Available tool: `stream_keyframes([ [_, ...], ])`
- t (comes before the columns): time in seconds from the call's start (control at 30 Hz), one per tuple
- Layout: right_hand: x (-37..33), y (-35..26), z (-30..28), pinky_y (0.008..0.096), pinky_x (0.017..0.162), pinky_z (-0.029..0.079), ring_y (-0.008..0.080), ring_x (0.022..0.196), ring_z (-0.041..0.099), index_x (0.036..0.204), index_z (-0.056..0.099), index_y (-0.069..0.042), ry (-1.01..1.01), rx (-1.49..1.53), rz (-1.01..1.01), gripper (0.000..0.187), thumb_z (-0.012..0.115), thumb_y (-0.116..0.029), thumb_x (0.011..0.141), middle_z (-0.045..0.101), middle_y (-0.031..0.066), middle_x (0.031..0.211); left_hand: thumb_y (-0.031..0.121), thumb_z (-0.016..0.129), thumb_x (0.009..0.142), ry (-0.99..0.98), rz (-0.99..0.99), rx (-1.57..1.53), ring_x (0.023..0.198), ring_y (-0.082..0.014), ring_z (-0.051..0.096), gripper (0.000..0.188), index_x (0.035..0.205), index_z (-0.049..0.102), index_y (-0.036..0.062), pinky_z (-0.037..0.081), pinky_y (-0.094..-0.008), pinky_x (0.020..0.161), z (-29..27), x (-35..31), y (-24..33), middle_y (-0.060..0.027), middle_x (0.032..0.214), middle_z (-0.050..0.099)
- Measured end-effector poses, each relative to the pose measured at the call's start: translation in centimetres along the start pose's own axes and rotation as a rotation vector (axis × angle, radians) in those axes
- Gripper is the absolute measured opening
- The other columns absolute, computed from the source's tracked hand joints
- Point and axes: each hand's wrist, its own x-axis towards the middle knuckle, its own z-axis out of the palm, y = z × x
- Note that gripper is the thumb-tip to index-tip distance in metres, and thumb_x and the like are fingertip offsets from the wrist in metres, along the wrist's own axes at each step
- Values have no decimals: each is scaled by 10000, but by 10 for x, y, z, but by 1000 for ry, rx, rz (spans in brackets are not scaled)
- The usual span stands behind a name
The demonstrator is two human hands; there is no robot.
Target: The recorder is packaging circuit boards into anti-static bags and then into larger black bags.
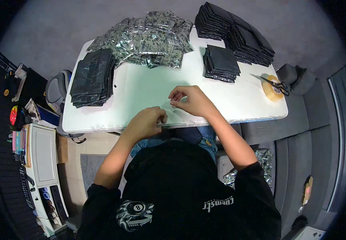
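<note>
The left hand (145,121), curled, hides whether it grips anything; the right hand (192,100), apart from it, shows thumb and fingers parted. Far right, the small black stack (222,60) could slide apart if knuckles nudged its uneven layers.

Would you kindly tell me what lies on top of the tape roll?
Scissors lie across the tape roll; the part directly beneath them is covered and cannot be seen.

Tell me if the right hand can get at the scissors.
Probably yes: the right hand looks empty, and only white tabletop lies between it and the scissors, which rest on the tape roll.
</note>
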Motion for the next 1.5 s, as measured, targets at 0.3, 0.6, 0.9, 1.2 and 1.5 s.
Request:
stream_keyframes([
  [0.3,3,2,1,344,870,611,193,911,776,1067,780,-1,-13,28,-24,194,826,-66,891,805,109,957,-30,759,797,10,21,-316,879,-165,688,220,1006,722,31,563,-335,788,-24,-2,-17,-62,968,721],
  [0.6,5,6,4,318,665,558,137,700,695,908,762,-6,56,4,104,146,843,-126,923,764,65,792,60,755,931,187,-201,-378,661,-124,675,195,775,693,-40,525,-297,632,-20,9,-6,-116,722,730],
  [0.9,15,18,6,375,843,544,208,909,679,1162,655,-19,140,-120,18,360,496,-342,1162,696,150,1041,343,465,1146,301,81,-498,1014,-184,648,385,1000,611,19,518,-341,831,-2,44,-34,-64,1036,638],
  [1.2,36,1,58,434,1212,400,279,1465,501,1687,316,-89,204,1314,134,837,357,-699,1116,431,177,1660,480,391,1118,835,280,-141,1595,-438,299,633,1584,527,73,184,-577,1295,35,91,30,-226,1717,359],
  [1.5,65,48,0,333,856,589,186,946,737,1384,607,4,42,487,91,440,687,-301,1078,692,148,1328,291,613,1028,595,-170,-319,914,-322,754,306,1088,808,63,585,-450,846,-54,123,-72,-139,1007,792],
])
